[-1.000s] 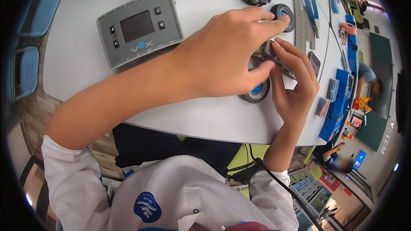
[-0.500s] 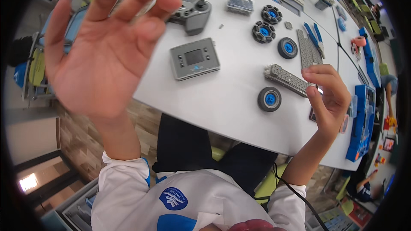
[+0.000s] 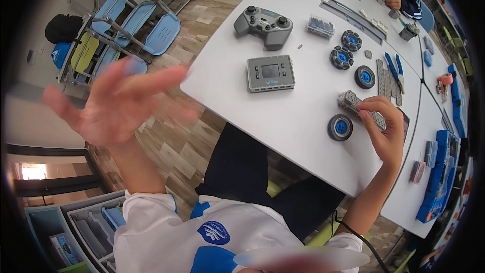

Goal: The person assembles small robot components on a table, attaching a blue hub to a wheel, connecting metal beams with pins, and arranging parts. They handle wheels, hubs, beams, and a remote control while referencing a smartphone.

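A grey box [image 3: 270,74] with a small dark screen sits on the white counter [image 3: 298,121]. To the right of the box, and a little nearer the person, is a grey perforated beam [image 3: 350,102]. The right hand [image 3: 390,139] is curled over this beam, thumb and fingertips at or just beside it; whether they truly grip it, one cannot tell. The left hand [image 3: 113,108] is in the air well to the left of the box, past the counter's edge, open, its spread fingers blurred. Also right of the box, and nearer the person than it, a wheel [image 3: 340,127] with a blue hub lies flat. A second such wheel [image 3: 365,77] lies right of the box, about level with it, and two roller wheels [image 3: 342,57] lie to its right and slightly beyond. Directly beyond the box rests a grey controller [image 3: 265,28]; beyond it and to the right, a clear case [image 3: 321,26] holds dark pieces. Farther right of the box come perforated plates [image 3: 381,78], then blue-handled pliers [image 3: 400,77], and, farther still, a blue toolbox [image 3: 439,177].
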`<state>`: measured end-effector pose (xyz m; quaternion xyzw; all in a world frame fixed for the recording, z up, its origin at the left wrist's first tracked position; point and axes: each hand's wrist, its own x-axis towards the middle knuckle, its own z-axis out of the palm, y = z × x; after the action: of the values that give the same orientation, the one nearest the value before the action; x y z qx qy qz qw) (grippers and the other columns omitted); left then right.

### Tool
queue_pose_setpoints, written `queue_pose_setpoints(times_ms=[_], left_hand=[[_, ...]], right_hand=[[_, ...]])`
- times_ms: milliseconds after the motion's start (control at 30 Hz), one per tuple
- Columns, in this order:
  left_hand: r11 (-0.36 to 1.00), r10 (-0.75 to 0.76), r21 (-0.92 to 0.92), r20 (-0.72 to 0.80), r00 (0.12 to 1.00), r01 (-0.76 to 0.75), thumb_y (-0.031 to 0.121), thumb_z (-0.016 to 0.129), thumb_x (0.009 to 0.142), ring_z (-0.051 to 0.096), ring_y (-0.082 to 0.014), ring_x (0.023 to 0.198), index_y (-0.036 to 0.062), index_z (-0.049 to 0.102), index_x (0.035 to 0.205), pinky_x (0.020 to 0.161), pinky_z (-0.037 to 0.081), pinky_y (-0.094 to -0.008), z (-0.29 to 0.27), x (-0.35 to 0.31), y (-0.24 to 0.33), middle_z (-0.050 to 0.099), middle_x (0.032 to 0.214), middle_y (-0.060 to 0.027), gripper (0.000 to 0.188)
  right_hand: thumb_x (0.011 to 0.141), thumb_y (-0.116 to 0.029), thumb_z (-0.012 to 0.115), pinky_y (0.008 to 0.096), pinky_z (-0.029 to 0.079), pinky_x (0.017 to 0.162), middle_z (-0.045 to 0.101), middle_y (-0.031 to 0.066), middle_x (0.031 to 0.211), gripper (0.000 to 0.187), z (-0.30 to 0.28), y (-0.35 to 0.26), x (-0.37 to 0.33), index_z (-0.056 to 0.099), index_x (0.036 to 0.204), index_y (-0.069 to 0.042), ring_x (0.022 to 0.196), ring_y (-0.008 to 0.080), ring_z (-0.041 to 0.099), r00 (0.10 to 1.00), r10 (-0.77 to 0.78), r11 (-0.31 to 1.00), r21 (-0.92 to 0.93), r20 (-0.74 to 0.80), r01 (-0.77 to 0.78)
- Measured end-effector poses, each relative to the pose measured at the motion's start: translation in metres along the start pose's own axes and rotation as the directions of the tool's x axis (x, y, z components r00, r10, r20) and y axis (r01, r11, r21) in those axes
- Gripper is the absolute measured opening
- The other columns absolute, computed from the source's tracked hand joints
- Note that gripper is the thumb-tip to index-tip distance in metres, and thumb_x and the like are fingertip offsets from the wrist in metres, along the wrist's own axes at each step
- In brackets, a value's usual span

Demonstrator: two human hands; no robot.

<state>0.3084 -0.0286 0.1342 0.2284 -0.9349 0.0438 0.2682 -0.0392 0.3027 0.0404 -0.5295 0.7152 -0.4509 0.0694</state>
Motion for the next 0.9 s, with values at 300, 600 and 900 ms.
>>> queue_pose_setpoints(times_ms=[300,600,900], left_hand=[[0.933,0.041,-0.356,0.241,0.970,0.049,0.021,0.089,0.089,0.065,-0.0326,0.145,0.0025,0.072,0.151,0.119,0.051,-0.0439,0.023,0.031,0.046,0.064,0.162,-0.0230,0.066],[-0.587,0.809,-0.809,-0.587,-0.046,-0.005,0.044,0.096,0.078,0.077,-0.0403,0.113,0.0071,0.083,0.128,0.102,0.058,-0.0385,0.029,0.082,0.081,0.083,0.126,-0.0141,0.064],[-0.569,0.813,-0.822,-0.556,-0.172,-0.031,0.028,0.084,0.081,0.076,-0.0435,0.115,0.0032,0.080,0.125,0.103,0.060,-0.0441,0.010,0.088,0.100,0.081,0.123,-0.0171,0.050]], right_hand=[[0.097,-0.005,0.083,0.0410,0.059,0.095,0.081,0.0127,0.110,0.014,0.004,0.029,-0.007,0.083,0.111,-0.001,0.104,0.0305,0.078,1.000,0.007,0.995,-0.100,0.002,-0.007],[0.094,-0.009,0.086,0.0442,0.060,0.100,0.078,0.0100,0.127,0.024,0.018,0.036,-0.007,0.083,0.118,-0.008,0.118,0.0331,0.074,0.998,-0.057,0.952,-0.302,-0.017,0.049],[0.090,0.001,0.085,0.0406,0.062,0.093,0.082,0.0077,0.115,0.024,0.028,0.041,-0.009,0.083,0.113,-0.006,0.107,0.0294,0.078,0.996,-0.079,0.938,-0.341,-0.032,0.063]])
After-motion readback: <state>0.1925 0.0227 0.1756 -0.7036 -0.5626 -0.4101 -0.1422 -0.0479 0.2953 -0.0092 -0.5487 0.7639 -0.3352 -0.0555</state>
